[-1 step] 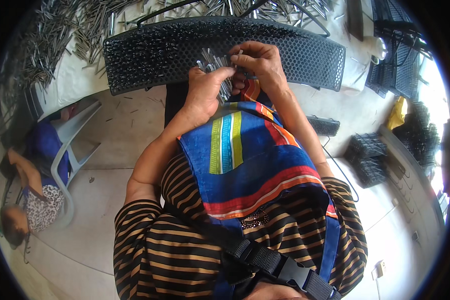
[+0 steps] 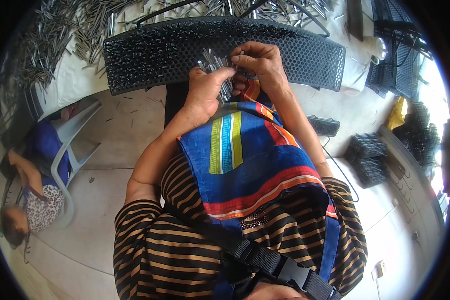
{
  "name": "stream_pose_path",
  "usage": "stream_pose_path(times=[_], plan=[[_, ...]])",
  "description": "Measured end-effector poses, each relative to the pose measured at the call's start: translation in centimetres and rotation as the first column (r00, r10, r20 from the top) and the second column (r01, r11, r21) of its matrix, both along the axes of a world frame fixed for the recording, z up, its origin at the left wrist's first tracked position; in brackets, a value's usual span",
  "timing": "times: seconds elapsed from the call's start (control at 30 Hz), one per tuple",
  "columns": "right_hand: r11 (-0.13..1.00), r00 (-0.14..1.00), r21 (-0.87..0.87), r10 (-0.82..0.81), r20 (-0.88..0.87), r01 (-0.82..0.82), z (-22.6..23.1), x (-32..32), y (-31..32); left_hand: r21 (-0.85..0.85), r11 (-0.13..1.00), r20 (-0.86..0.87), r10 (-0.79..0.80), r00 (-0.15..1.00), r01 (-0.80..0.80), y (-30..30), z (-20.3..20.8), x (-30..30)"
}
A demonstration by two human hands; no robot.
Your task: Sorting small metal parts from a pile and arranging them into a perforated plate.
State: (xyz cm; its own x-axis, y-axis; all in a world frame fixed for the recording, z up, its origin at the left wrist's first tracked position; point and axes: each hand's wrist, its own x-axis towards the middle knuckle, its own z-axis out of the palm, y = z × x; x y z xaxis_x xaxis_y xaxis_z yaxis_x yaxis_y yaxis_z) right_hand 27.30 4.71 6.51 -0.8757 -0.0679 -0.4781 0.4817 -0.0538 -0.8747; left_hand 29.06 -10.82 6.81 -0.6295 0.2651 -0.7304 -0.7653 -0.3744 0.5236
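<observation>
A bundle of short, thin metal rods (image 2: 212,61) is clasped in my left hand (image 2: 205,90), its ends fanning out past the thumb. Close beside it, my right hand (image 2: 262,62) has thumb and forefinger pinched on what looks like one rod; its other fingers curl below, partly hidden. Both hands are over the near edge of a long black perforated rack (image 2: 305,57) full of round holes. Dark rod ends (image 2: 140,57) crowd the rack's left part and far edge, while bare holes show in the middle and right.
Loose rods (image 2: 45,45) lie heaped on the pale table beyond the rack and to its left. Black mesh racks (image 2: 395,50) stand at the far right; more are stacked (image 2: 367,157) on the floor. A person (image 2: 37,195) sits at left on a grey chair (image 2: 65,160).
</observation>
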Motion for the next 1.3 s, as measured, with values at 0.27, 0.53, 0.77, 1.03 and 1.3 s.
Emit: stream_pose_path(times=[0.27, 0.53, 0.77, 1.03, 1.3], plan=[[0.91, 0.85, 0.048, -0.364, -0.381, 0.412, -1.1, -0.3, 0.1, -0.088, 0.99, -0.08, 0.101, 0.992, -0.108, -0.1, -0.3, 0.6], [0.795, 0.699, 0.432, 0.015, -0.715, 0.425, -3.2, -1.5, 0.6, -0.121, 0.992, -0.109, 0.018, 0.994, -0.031, -0.3, 0.2, 0.4], [0.638, 0.727, 0.659, 0.22, -0.651, 0.398, -2.2, -1.5, -0.2, -0.095, 0.989, -0.105, 0.103, 0.989, -0.113, -0.3, -0.3, 0.5], [0.668, 0.733, 0.684, 0.303, -0.609, 0.293, -1.9, -1.3, -0.2, -0.056, 0.995, -0.087, 0.074, 0.993, -0.079, -1.0, -0.3, 0.6], [0.978, 0.986, 0.142, 0.163, -0.048, -0.155, -0.5, 0.5, -1.7, -0.004, 0.998, -0.121, 0.068, 0.99, -0.069, -1.7, 0.0, 0.9]])
